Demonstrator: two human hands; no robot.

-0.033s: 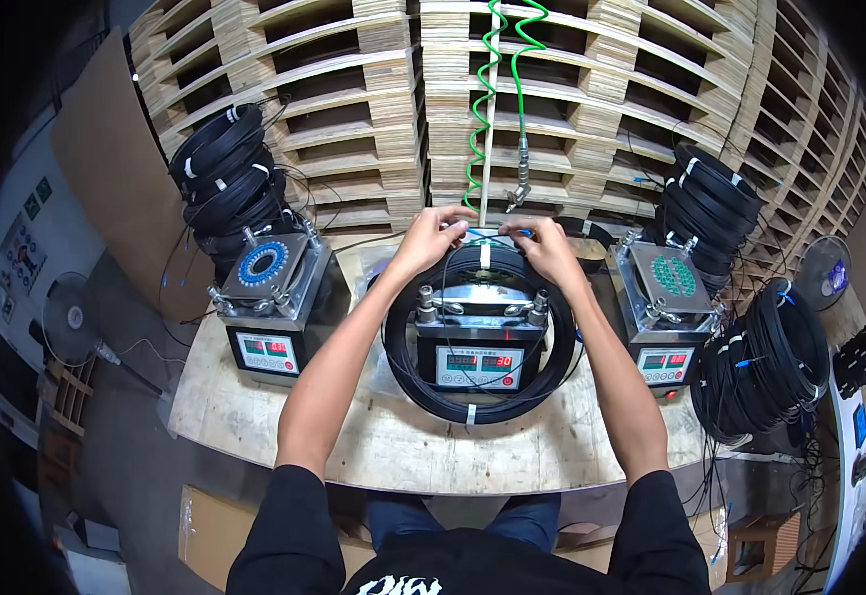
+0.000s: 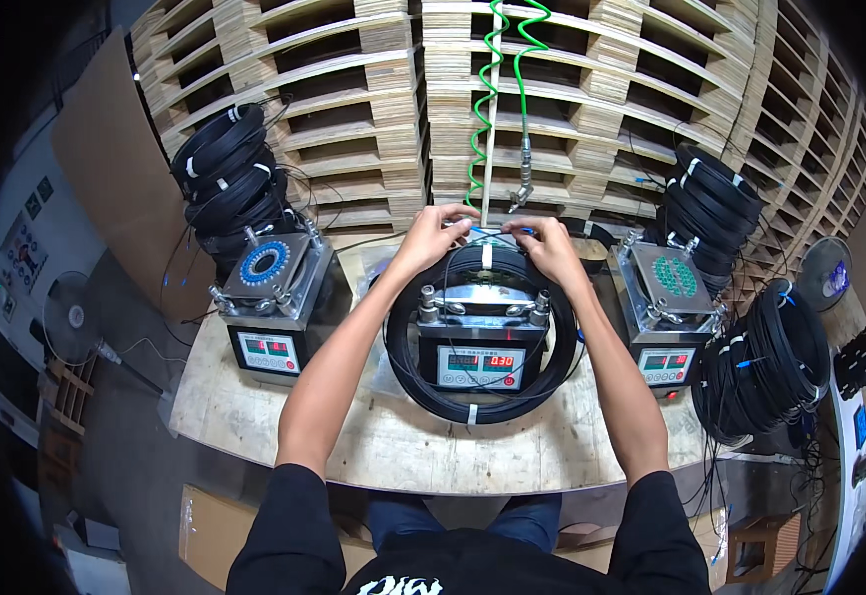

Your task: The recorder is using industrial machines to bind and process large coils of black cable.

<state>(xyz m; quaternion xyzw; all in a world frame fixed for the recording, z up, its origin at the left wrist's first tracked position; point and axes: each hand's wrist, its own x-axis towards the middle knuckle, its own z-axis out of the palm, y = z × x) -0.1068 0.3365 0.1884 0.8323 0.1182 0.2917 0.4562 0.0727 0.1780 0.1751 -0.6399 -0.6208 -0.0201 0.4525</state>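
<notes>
A black cable coil (image 2: 472,409), bound with white ties, lies on the wooden table (image 2: 393,451), ringed around the middle square machine (image 2: 480,362) with a red-digit display. Both arms reach over that machine to the coil's far side. My left hand (image 2: 433,235) and my right hand (image 2: 549,248) sit close together there, fingers pinched on the coil's top and its thin loose ends, one with a small blue tip. What lies under the fingers is hidden.
Matching machines stand at left (image 2: 274,297) and right (image 2: 671,307). Stacks of black coils rise at back left (image 2: 227,178), back right (image 2: 715,203) and far right (image 2: 770,362). A green spiral hose (image 2: 497,89) hangs over stacked pallets (image 2: 591,109). Fans stand at left (image 2: 74,317) and right (image 2: 829,273).
</notes>
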